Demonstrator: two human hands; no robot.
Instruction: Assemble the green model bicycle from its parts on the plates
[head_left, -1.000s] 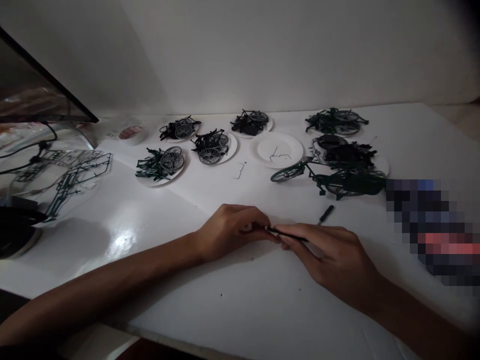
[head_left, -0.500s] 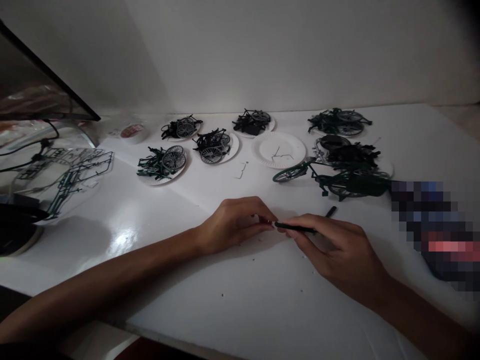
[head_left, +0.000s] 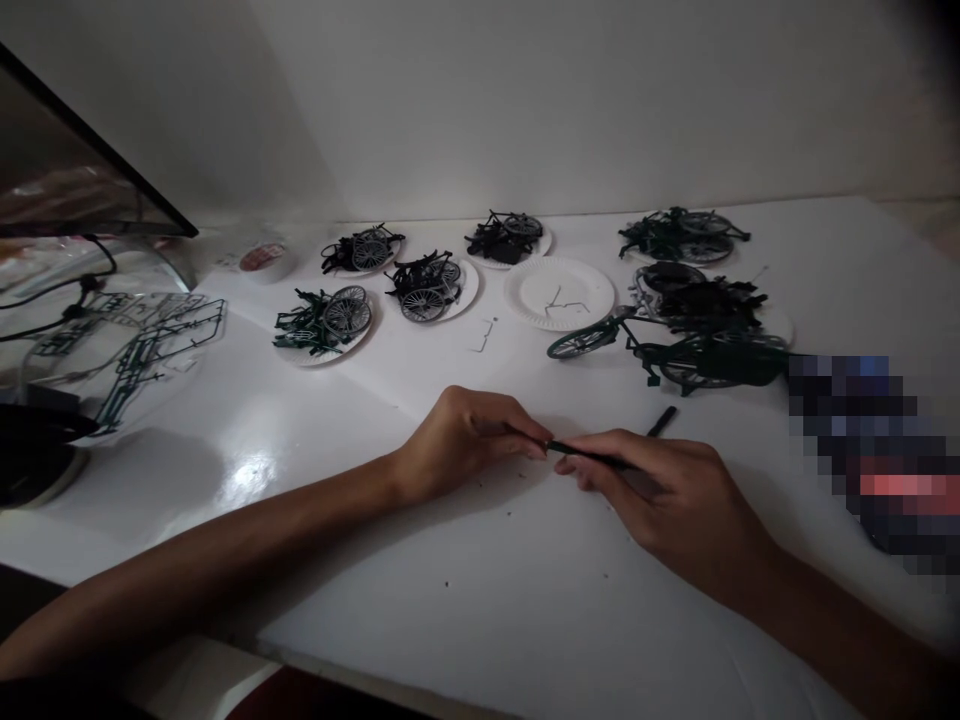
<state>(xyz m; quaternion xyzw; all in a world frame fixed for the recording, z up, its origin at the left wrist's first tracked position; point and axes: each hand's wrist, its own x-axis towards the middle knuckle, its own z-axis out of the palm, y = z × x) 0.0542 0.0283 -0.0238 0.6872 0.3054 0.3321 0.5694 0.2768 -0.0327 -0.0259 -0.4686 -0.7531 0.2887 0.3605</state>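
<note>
A pale wall (head_left: pixel 480 120) stands behind a white table (head_left: pixel 375 620); dim light leaves a bright glare (head_left: pixel 249 472) on its glossy left side.

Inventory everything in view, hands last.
Wall: one, pale, back.
Table: one, white, below.
Plates: about seven, white, back.
Part piles: six, black/green, on plates.
Bike: one, green, right.
Bent bits: several, grey, back.
Round item: one, white/red, back left.
Sprues: several, green, left.
Cables: several, black, left.
Screen: one, dark, left.
Unclear object: one, black, left.
Pixelated patch: one, multicoloured, right.
Rod: one, black, right.
Slim piece: one, black, centre.
Left hand: one, bare, centre.
Right hand: one, bare, right.
</note>
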